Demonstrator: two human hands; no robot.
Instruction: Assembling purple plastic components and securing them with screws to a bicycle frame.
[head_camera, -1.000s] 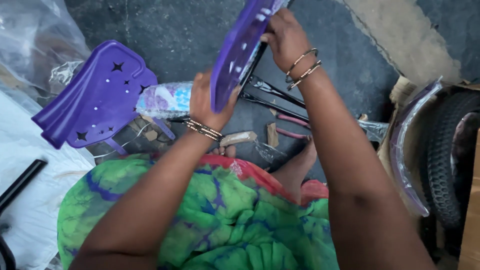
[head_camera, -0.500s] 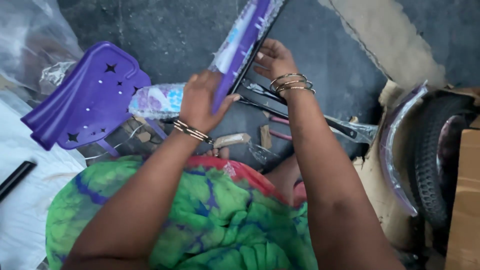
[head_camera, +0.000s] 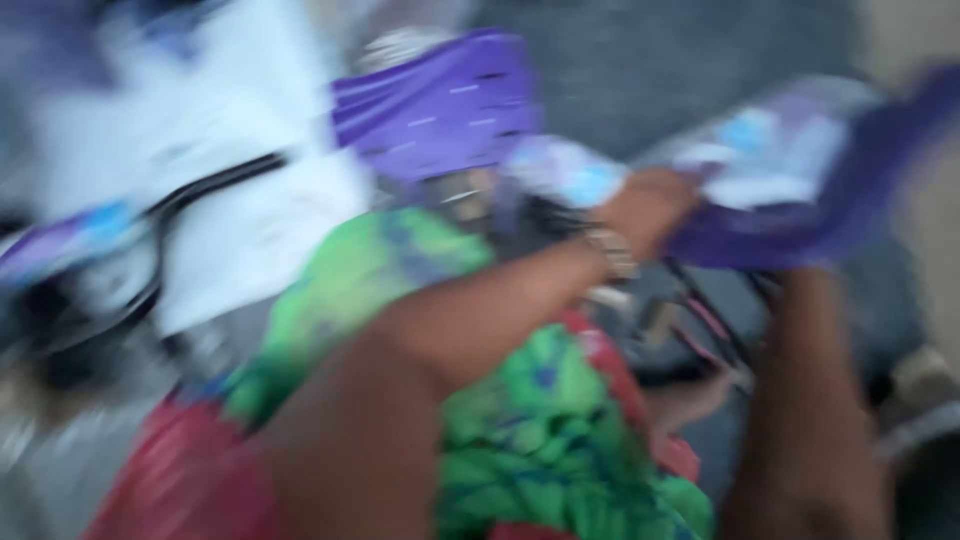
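Frame heavily motion-blurred; details coarse.

Left hand (head_camera: 650, 205) is raised above the lap, bangles at the wrist, closed around the near end of a long purple plastic panel (head_camera: 800, 215). The panel runs from that hand out to the right, roughly level, with a pale printed wrapper over its upper face.

Right hand: forearm rises below the panel, right of the left hand, but the hand itself is lost behind the panel and the blur. Cannot tell whether it grips.

Left of the left hand, further from the body, sits a second purple moulded piece (head_camera: 435, 105) with small cut-outs, apart from the held panel. Further left of it, white sheeting (head_camera: 250, 230) crossed by a thin black bar (head_camera: 210, 185). Below the left hand, green patterned cloth (head_camera: 520, 430) over the lap.

Judgement: the step in hand looks like turning or repositioning the panel held aloft. The next move calls for a firm two-handed hold, keeping the long panel clear of the dark metal parts beneath it.
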